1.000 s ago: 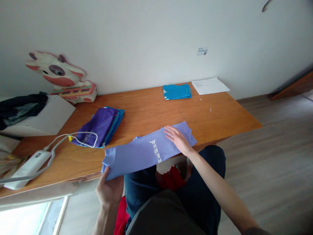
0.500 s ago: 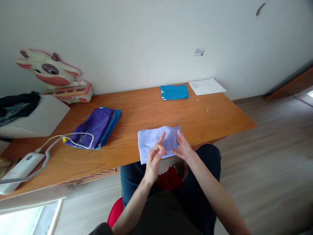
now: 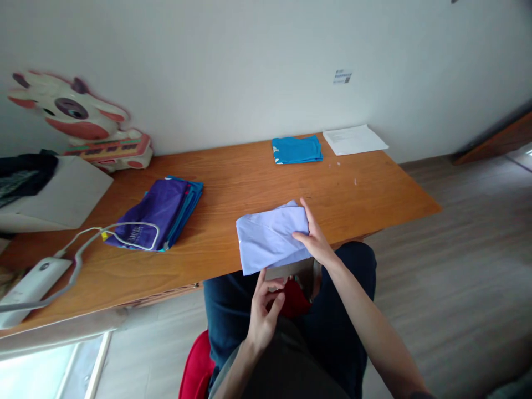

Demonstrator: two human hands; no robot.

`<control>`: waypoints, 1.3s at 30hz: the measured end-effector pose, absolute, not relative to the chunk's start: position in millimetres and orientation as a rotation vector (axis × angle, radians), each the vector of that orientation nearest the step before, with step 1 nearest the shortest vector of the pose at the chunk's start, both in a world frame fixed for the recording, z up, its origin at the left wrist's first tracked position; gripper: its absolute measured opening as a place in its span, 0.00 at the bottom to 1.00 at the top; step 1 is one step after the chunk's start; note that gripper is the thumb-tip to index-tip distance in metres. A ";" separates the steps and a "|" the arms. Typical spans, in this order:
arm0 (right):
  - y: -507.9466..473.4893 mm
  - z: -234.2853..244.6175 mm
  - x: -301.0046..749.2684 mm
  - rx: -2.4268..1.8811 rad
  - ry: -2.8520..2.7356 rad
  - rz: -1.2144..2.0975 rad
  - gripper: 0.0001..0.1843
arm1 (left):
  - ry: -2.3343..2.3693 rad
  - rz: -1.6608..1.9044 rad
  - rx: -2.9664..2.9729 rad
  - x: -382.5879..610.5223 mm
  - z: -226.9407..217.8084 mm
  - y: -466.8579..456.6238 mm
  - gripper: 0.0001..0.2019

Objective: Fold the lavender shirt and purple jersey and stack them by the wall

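A folded lavender cloth [image 3: 268, 235] lies at the front edge of the wooden table. My right hand [image 3: 313, 235] grips its right side, thumb on top and fingers beneath or behind the fabric. Just below the front edge of the cloth is my left hand [image 3: 266, 310], its fingers apart and curved, with nothing in it. The index fingertip of that hand comes close to the cloth's lower edge; whether it touches is hard to tell.
On the table [image 3: 233, 177] are a folded blue cloth [image 3: 297, 150], white paper [image 3: 353, 139], and a stack of purple and blue cloths [image 3: 158, 210] crossed by a white cable. Farther left stand a cow-shaped toy keyboard [image 3: 112, 149], a white box [image 3: 62, 194] and a white power strip [image 3: 39, 285].
My left hand has drawn back off the cloth toward my lap. My right hand has taken hold of the right side, and the upper layer now lies flatter over it.
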State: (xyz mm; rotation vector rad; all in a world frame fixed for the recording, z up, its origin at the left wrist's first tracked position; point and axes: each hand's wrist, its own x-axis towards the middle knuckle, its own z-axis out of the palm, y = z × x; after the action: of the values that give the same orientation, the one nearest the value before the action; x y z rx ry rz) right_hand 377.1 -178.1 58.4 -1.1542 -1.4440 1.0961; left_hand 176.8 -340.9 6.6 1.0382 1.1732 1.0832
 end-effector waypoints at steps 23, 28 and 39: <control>-212.8 49.1 419.0 -1.255 -1.049 1.277 0.55 | 1.347 1.103 0.989 147.5 12.3 -333.8 0.16; -232.3 53.1 409.7 -1.232 -0.971 1.296 0.55 | 1.279 1.236 0.697 145.0 16.3 -329.6 0.14; -258.0 -19.2 433.6 -1.490 -0.893 1.019 0.24 | 1.602 1.207 1.015 105.9 16.6 -310.5 0.16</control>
State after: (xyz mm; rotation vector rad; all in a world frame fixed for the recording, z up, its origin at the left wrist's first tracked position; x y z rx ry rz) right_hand 433.6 -258.0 -19.2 -1.4900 -0.8931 1.0190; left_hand 105.9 -310.5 16.6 1.0154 1.6019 1.2065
